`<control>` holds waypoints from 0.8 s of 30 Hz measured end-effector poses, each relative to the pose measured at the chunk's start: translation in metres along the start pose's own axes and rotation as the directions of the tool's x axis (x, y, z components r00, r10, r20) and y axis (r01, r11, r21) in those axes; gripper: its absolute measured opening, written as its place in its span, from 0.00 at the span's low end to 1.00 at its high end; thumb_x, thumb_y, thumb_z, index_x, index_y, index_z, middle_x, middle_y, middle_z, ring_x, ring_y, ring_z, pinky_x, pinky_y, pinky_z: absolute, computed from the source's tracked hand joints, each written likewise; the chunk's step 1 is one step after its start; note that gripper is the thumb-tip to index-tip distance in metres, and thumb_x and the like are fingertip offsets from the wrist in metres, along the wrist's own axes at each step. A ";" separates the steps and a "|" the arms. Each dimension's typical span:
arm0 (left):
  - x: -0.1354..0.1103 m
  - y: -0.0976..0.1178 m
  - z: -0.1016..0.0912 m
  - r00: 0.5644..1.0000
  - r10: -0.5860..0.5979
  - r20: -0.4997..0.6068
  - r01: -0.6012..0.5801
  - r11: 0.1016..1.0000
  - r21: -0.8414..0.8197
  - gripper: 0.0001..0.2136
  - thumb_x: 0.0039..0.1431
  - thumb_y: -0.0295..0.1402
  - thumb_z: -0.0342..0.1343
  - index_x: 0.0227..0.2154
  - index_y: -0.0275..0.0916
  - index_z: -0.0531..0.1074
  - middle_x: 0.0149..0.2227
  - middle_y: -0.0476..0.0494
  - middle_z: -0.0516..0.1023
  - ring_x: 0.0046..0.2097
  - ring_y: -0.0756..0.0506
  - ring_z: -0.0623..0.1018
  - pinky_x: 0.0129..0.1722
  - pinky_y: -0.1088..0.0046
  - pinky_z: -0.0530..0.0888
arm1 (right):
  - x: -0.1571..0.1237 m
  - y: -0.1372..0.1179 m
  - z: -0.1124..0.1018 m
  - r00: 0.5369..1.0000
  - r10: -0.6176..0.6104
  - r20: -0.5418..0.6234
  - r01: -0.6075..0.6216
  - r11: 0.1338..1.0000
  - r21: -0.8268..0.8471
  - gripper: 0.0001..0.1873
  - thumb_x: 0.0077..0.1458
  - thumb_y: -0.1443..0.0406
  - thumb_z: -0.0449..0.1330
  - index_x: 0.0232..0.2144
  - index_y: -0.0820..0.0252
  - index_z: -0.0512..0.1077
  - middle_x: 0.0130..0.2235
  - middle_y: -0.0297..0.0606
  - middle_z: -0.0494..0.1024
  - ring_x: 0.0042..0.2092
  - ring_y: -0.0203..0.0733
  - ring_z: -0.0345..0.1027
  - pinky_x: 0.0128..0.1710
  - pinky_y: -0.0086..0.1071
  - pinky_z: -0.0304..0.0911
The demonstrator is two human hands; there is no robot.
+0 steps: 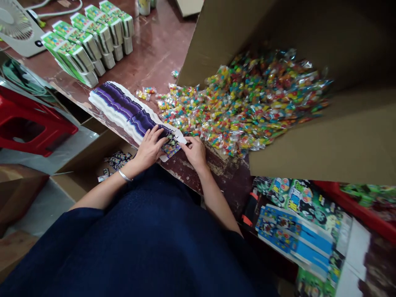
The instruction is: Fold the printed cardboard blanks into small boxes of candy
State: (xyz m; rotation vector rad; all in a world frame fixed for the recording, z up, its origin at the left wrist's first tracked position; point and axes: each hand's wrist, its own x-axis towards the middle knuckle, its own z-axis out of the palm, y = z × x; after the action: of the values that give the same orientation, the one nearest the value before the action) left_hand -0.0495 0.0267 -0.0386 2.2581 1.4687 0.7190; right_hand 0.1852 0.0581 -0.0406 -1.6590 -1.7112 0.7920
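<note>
A long row of overlapping flat purple-and-white cartons (123, 108) lies along the table's near edge. On the front carton (172, 146), printed with colourful pictures, my left hand (149, 148) rests with its fingers spread and stretched. At that carton's right end, the thumb and fingers of my right hand (195, 153) are closed on its white edge. Just beyond my hands spreads a large heap of small clear packets of multicoloured candy (235, 107). The undersides of my fingers are hidden.
A big cardboard box (324, 148) lies on its side around the candy. Stacks of green cartons (93, 33) and a white fan (18, 27) stand at the back left. Below the table edge, an open box (93, 159) holds small dark packs, near a red stool (34, 119). Printed cartons (297, 235) lie right.
</note>
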 end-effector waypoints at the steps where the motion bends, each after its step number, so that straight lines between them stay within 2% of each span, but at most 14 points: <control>1: -0.001 0.001 -0.003 1.000 -0.005 -0.001 0.005 1.000 -0.019 0.21 0.57 0.25 0.70 0.53 0.38 0.75 0.69 0.25 0.68 0.75 0.24 0.60 0.72 0.31 0.57 | -0.001 -0.001 -0.001 1.000 -0.005 -0.020 0.006 0.999 0.039 0.14 0.53 0.55 0.69 0.38 0.58 0.81 0.40 0.38 0.79 0.28 0.34 0.66 0.36 0.33 0.67; 4: -0.005 0.011 -0.019 0.999 -0.008 -0.031 0.005 0.994 -0.110 0.21 0.54 0.28 0.72 0.51 0.39 0.76 0.67 0.29 0.72 0.74 0.25 0.62 0.71 0.33 0.59 | -0.003 -0.007 -0.010 0.999 0.046 -0.009 -0.041 0.956 0.292 0.16 0.56 0.51 0.67 0.33 0.58 0.78 0.31 0.32 0.78 0.25 0.34 0.67 0.29 0.30 0.67; 7: -0.002 0.026 -0.041 0.996 -0.071 -0.050 0.049 0.935 -0.351 0.18 0.58 0.35 0.71 0.50 0.39 0.76 0.57 0.34 0.80 0.64 0.32 0.76 0.65 0.44 0.72 | -0.009 -0.020 -0.028 0.991 0.036 0.131 -0.099 0.853 0.512 0.17 0.57 0.49 0.68 0.35 0.56 0.76 0.23 0.28 0.75 0.23 0.35 0.69 0.25 0.28 0.68; 9: 0.003 0.035 -0.052 0.989 -0.134 0.054 0.142 0.813 -0.565 0.12 0.64 0.37 0.66 0.46 0.39 0.77 0.46 0.40 0.84 0.48 0.41 0.83 0.51 0.60 0.81 | -0.013 -0.031 -0.039 0.985 -0.028 0.168 -0.074 0.820 0.568 0.15 0.58 0.51 0.69 0.35 0.56 0.76 0.23 0.28 0.77 0.25 0.35 0.72 0.27 0.29 0.71; 11: 0.009 0.040 -0.057 0.965 -0.121 0.232 0.255 0.640 -0.725 0.09 0.64 0.38 0.64 0.39 0.38 0.76 0.35 0.46 0.82 0.34 0.48 0.80 0.35 0.72 0.78 | -0.018 -0.041 -0.046 0.983 -0.067 0.168 -0.044 0.813 0.581 0.14 0.59 0.53 0.69 0.34 0.56 0.76 0.24 0.29 0.78 0.25 0.35 0.73 0.27 0.29 0.73; 13: 0.014 0.044 -0.056 0.923 -0.042 0.382 0.355 0.470 -0.808 0.11 0.61 0.39 0.67 0.34 0.37 0.74 0.30 0.49 0.79 0.29 0.51 0.76 0.29 0.76 0.72 | -0.024 -0.049 -0.049 0.985 -0.072 0.158 -0.034 0.813 0.581 0.13 0.60 0.53 0.69 0.34 0.55 0.76 0.25 0.29 0.78 0.26 0.35 0.74 0.28 0.29 0.74; 16: 0.016 0.048 -0.048 0.873 0.041 0.485 0.462 0.245 -0.852 0.16 0.55 0.42 0.72 0.34 0.38 0.74 0.31 0.45 0.80 0.32 0.48 0.80 0.32 0.73 0.76 | -0.034 -0.057 -0.049 0.993 -0.072 0.099 0.004 0.830 0.558 0.12 0.62 0.53 0.67 0.41 0.53 0.79 0.33 0.33 0.81 0.31 0.37 0.77 0.33 0.33 0.77; 19: 0.015 0.051 -0.038 0.870 0.052 0.490 0.485 0.079 -0.871 0.21 0.52 0.47 0.74 0.40 0.39 0.76 0.37 0.39 0.84 0.38 0.42 0.85 0.39 0.65 0.82 | -0.044 -0.062 -0.050 0.991 -0.133 -0.024 0.131 0.902 0.412 0.20 0.62 0.55 0.67 0.55 0.45 0.77 0.46 0.36 0.79 0.37 0.37 0.75 0.39 0.34 0.77; 21: 0.014 0.051 -0.034 0.879 0.027 0.476 0.475 0.029 -0.880 0.24 0.51 0.48 0.75 0.43 0.38 0.78 0.40 0.36 0.85 0.39 0.42 0.86 0.42 0.65 0.83 | -0.049 -0.064 -0.051 0.978 -0.209 -0.023 0.206 0.930 0.305 0.23 0.61 0.56 0.68 0.58 0.44 0.77 0.43 0.35 0.76 0.35 0.36 0.71 0.38 0.34 0.74; 24: 0.013 0.047 -0.033 0.880 -0.004 0.474 0.474 0.036 -0.880 0.24 0.49 0.46 0.76 0.45 0.38 0.81 0.42 0.36 0.86 0.39 0.44 0.85 0.38 0.70 0.82 | -0.053 -0.065 -0.051 0.958 -0.252 0.137 0.199 0.928 0.316 0.22 0.61 0.56 0.68 0.58 0.47 0.76 0.29 0.27 0.69 0.29 0.35 0.65 0.34 0.32 0.69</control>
State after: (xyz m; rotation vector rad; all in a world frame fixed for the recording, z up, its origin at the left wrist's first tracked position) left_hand -0.0296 0.0204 0.0170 0.8475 0.6386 0.7672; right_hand 0.1849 0.0032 0.0409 -1.1925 -1.7602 1.0507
